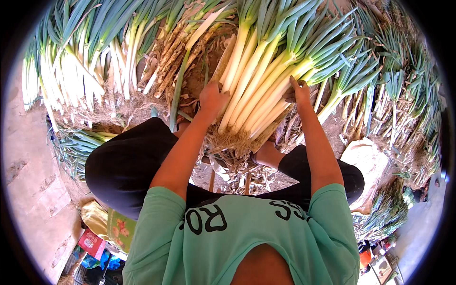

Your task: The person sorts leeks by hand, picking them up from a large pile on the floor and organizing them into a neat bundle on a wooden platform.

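Before me a row of long green onions (254,71) lies side by side on a wooden board (272,128). The white stalks are peeled, their roots point towards me and the green leaves fan out at the far end. My left hand (213,98) is curled over the left side of the row, beside the board's raised edge. On the right side, my right hand (299,93) has its fingers bent against the outermost stalk. Its fingertips are dark with soil. Parts of both hands' grips are hidden by the stalks.
Unpeeled, soil-covered onions (171,53) lie beyond my left hand. Cleaner white-stalked onions (71,78) stand at far left. More onions with roots (409,96) are heaped at right, near a pale sack (367,160). Dry peelings (258,178) litter the ground between my feet.
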Motion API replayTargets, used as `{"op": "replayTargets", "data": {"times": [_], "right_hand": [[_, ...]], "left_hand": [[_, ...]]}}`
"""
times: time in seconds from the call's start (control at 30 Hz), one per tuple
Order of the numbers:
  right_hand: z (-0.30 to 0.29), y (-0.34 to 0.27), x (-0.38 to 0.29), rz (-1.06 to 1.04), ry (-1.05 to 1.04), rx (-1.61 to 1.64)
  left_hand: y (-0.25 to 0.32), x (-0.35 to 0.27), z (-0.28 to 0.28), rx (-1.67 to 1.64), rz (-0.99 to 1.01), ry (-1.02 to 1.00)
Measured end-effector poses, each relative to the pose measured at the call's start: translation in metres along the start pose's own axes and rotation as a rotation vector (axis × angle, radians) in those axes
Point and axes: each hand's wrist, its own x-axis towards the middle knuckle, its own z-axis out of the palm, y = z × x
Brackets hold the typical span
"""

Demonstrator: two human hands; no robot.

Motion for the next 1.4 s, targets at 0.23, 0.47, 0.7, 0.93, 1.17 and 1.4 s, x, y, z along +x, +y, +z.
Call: {"op": "replayTargets", "data": {"times": [0.23, 0.47, 0.7, 0.93, 1.17, 1.4], "right_hand": [[0.005, 0.001, 0.0, -0.047, 0.032, -0.035], [0.006, 0.001, 0.001, -0.063, 0.049, -0.062], [0.009, 0.01, 0.011, -0.113, 0.097, -0.137], [-0.006, 0.053, 0.057, -0.295, 0.205, -0.204], [0.007, 0.015, 0.015, -0.162, 0.102, -0.155], [0.01, 0.016, 0.025, -0.146, 0.24, -0.313]], "left_hand": [[-0.013, -0.009, 0.017, -0.016, 0.1, 0.234], [-0.017, -0.001, 0.015, 0.1, 0.25, 0.089], [-0.031, 0.007, 0.013, 0.168, 0.317, 0.006], [-0.014, 0.046, -0.028, 0.083, 0.266, -0.002], [-0.093, 0.115, -0.182, 0.101, -0.168, 0.27], [-0.235, 0.138, -0.222, 0.279, -0.385, 0.448]]}}
